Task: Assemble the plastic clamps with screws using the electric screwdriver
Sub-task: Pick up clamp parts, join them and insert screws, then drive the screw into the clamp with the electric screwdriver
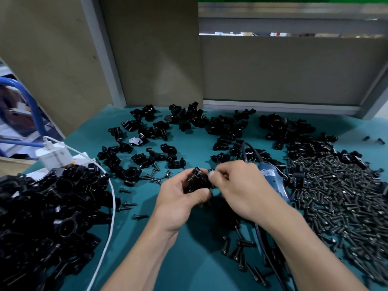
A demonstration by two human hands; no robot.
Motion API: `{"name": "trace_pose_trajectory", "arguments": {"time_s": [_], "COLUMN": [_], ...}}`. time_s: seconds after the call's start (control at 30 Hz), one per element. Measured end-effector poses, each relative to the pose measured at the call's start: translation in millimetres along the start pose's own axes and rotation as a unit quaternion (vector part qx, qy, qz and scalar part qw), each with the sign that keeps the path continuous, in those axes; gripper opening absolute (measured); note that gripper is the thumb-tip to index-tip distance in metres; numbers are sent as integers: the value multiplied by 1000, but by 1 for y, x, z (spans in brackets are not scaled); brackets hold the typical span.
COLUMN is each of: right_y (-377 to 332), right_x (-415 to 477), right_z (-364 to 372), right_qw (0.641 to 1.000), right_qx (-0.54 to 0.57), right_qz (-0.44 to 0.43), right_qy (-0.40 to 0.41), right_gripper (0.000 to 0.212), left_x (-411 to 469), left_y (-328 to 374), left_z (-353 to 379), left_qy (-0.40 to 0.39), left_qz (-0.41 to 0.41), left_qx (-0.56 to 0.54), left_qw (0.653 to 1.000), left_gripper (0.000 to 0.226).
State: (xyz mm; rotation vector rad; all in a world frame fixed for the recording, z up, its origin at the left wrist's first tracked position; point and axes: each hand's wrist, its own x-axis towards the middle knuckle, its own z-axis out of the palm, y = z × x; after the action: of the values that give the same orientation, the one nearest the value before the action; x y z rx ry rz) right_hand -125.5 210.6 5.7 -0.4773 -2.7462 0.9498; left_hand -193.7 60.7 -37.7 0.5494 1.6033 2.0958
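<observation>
Black plastic clamp (196,180), held above the middle of the teal table mat (189,259), between both hands. The left hand (180,198) grips it from below and from the left, fingers curled round the body and thumb laid across its near face. The right hand (237,190) meets it from the right, with thumb and forefinger closed in a narrow pinch at the clamp's upper right edge. I cannot tell whether a screw sits in that pinch, as the spot is small and blurred.

The blue electric screwdriver (273,179) lies on the mat just behind the right hand, which partly hides it. Its dark cord (251,150) runs off toward the back. To its right I see a broad heap of dark screws (340,196), touching the tool's far side. A smaller scatter of screws (237,248) lies beneath the right forearm, and a few more (154,175) just left of the clamp.

Loose clamp parts (159,133) are spread across the back of the mat. A dense pile of black clamps (52,211) fills the left side, edged by a white cable (112,206) that leads up to a white charger (54,158). Beige panels (153,49) stand upright behind the table.
</observation>
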Motion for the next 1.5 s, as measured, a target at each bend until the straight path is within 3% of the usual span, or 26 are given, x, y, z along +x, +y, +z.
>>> {"name": "trace_pose_trajectory", "arguments": {"time_s": [0.1, 0.23, 0.4, 0.57, 0.73, 0.97, 1.1, 1.23, 1.3, 1.43, 1.5], "right_y": [-2, -2, 2, 1, 4, 1, 2, 0, 2, 4, 5], "right_x": [1, 1, 0, 1, 2, 4, 4, 5, 5, 3, 3], "right_z": [-5, 2, -10, -2, -12, -2, -11, -3, -2, -8, -5], "right_qw": [1000, 998, 999, 996, 999, 1000, 999, 998, 998, 998, 997], "right_qx": [5, -51, -23, -70, 15, -25, 4, -54, -46, -37, -49], "right_qz": [-13, 6, -3, 9, -8, -1, -22, 2, 14, -10, -12], "right_qy": [2, -21, -34, -51, -36, -16, -25, -37, -38, -59, -60], "right_gripper": [22, 40, 27, 45, 20, 31, 17, 27, 36, 30, 40], "left_x": [1, 0, 0, -1, 1, 0, 0, -1, 0, 0, 0], "left_y": [-2, -4, -3, -4, -3, -2, -3, -5, -6, -7, -7], "left_z": [2, 1, 6, 5, 5, 1, 3, 4, 4, 3, 2], "left_qy": [-3, -6, -14, -6, 8, 5, -7, -14, -7, -3, -5], "left_qz": [-3, -10, -14, -16, -17, -13, -19, -17, -15, -15, -15], "left_qx": [0, 19, 14, 29, 22, -3, -5, 8, 12, 13, 12], "left_qw": [1000, 1000, 1000, 999, 1000, 1000, 1000, 1000, 1000, 1000, 1000], "left_gripper": [38, 40, 39, 41, 41, 38, 37, 38, 39, 37, 37]}}
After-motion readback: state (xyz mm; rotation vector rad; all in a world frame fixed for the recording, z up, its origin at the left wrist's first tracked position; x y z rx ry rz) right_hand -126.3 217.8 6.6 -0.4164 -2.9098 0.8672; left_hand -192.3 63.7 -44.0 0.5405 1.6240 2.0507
